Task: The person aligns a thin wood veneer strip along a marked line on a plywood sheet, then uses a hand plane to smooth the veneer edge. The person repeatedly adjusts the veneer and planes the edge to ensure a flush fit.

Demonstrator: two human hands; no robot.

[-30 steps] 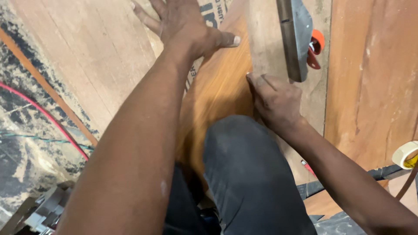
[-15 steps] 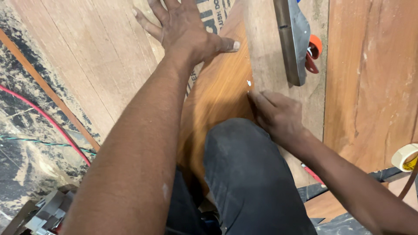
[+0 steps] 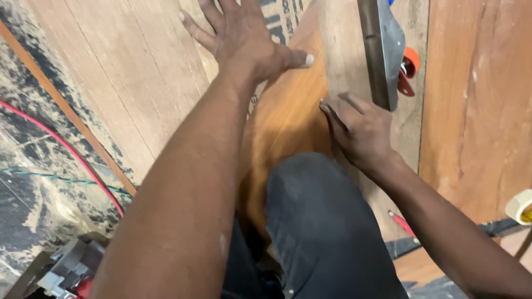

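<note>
My left hand (image 3: pixel 244 39) lies flat with fingers spread on a pale plywood sheet (image 3: pixel 122 83), its thumb reaching onto a glossy orange-brown wooden board (image 3: pixel 288 116). My right hand (image 3: pixel 360 130) rests on the edge where that board meets a paler strip (image 3: pixel 341 50), fingers curled and pressing down, holding nothing. Just beyond its fingertips a grey metal tool (image 3: pixel 382 50) with an orange-red part lies on the strip. My knee in dark trousers (image 3: pixel 321 221) kneels on the board between my arms.
A red cable (image 3: pixel 66 149) and a green cord (image 3: pixel 50 176) run over the mottled floor at left. A roll of tape (image 3: pixel 520 206) sits at the right edge, a red-tipped tool (image 3: pixel 400 221) near my right forearm, and more wooden panels (image 3: pixel 476 105) at right.
The view has shifted slightly. My right hand has slid a little up along the board's edge toward the metal tool. My left hand stays flat on the plywood.
</note>
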